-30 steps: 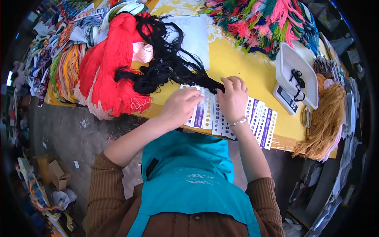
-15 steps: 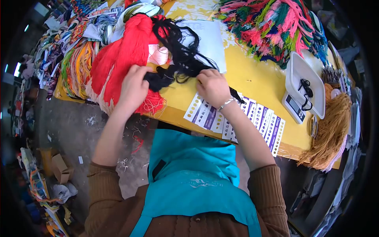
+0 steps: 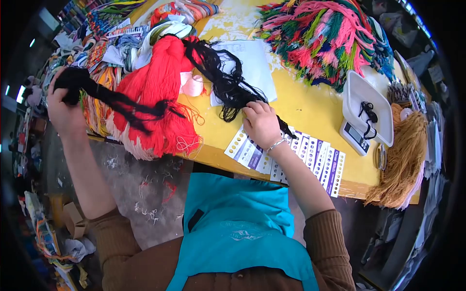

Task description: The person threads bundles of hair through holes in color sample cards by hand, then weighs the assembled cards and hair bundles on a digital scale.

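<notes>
A yellow worktop (image 3: 310, 104) crowded with yarn: a red skein (image 3: 155, 92) hangs over the near edge toward the left corner, black yarn (image 3: 221, 80) trailing across it and over a white paper sheet (image 3: 255, 63). A multicoloured heap (image 3: 325, 39) fills the far right. A white scale (image 3: 365, 109) sits at the right edge beside tan yarn (image 3: 403, 155); colour cards (image 3: 291, 155) line the near edge.

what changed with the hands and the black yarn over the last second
The left hand left the cards, gripped a bunch of black yarn and pulled it out left. The right hand stayed pinning the yarn's other end by the colour cards. Scale unchanged.
</notes>
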Action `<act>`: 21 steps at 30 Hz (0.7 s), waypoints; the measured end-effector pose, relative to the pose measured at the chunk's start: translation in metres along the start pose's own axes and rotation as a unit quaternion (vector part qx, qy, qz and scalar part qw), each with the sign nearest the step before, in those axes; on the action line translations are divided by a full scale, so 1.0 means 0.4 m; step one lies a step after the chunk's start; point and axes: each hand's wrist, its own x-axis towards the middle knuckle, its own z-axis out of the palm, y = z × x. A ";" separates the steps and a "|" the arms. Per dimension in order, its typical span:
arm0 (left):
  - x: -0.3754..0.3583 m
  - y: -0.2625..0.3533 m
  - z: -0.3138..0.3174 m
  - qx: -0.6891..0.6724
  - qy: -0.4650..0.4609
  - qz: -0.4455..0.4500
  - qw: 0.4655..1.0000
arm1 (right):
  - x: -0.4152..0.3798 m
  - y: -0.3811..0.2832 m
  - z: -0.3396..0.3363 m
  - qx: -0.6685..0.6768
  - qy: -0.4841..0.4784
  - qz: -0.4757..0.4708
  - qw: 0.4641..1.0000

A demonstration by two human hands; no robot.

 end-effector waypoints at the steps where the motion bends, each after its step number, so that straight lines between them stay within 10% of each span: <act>1: 0.010 0.012 0.008 0.011 -0.034 0.019 0.999 | 0.000 -0.001 -0.001 -0.003 -0.004 0.000 1.000; 7: -0.023 -0.189 0.130 0.304 -0.100 -0.068 0.945 | 0.019 -0.012 -0.047 0.005 0.005 -0.006 1.000; 10: -0.099 -0.353 0.168 0.538 -0.229 0.209 0.784 | 0.052 0.021 -0.079 0.058 0.031 0.023 0.998; 21: -0.332 -0.566 0.399 0.526 -0.429 0.224 0.699 | 0.182 0.220 0.003 -0.054 -0.126 0.060 0.989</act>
